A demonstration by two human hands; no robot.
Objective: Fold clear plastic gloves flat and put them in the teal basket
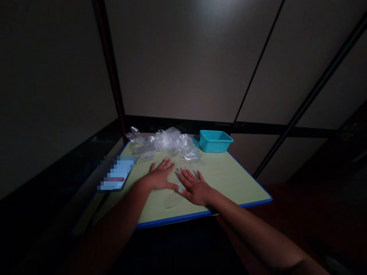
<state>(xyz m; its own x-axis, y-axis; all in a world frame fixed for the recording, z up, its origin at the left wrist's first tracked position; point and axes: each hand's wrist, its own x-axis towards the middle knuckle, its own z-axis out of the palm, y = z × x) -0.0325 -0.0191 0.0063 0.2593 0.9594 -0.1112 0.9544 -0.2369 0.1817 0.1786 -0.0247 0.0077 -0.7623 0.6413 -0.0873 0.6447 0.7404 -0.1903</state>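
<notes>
Both hands lie palm down on a pale green table (229, 179) with a blue edge. My left hand (162, 177) has its fingers spread, pointing toward crumpled clear plastic (172, 141) at the back. Beside it, my right hand (196, 188) rests with fingers stretched out, and the two thumbs meet or nearly meet. Under and around the hands is a thin transparent sheet or bag (172, 200), whose outline is hard to make out. Neither hand grips anything.
A turquoise plastic basket (215, 142) stands at the back right of the table. On the left edge lies a phone-like device (120, 173) with a lit, partly pixelated screen. Dark panels rise behind the table.
</notes>
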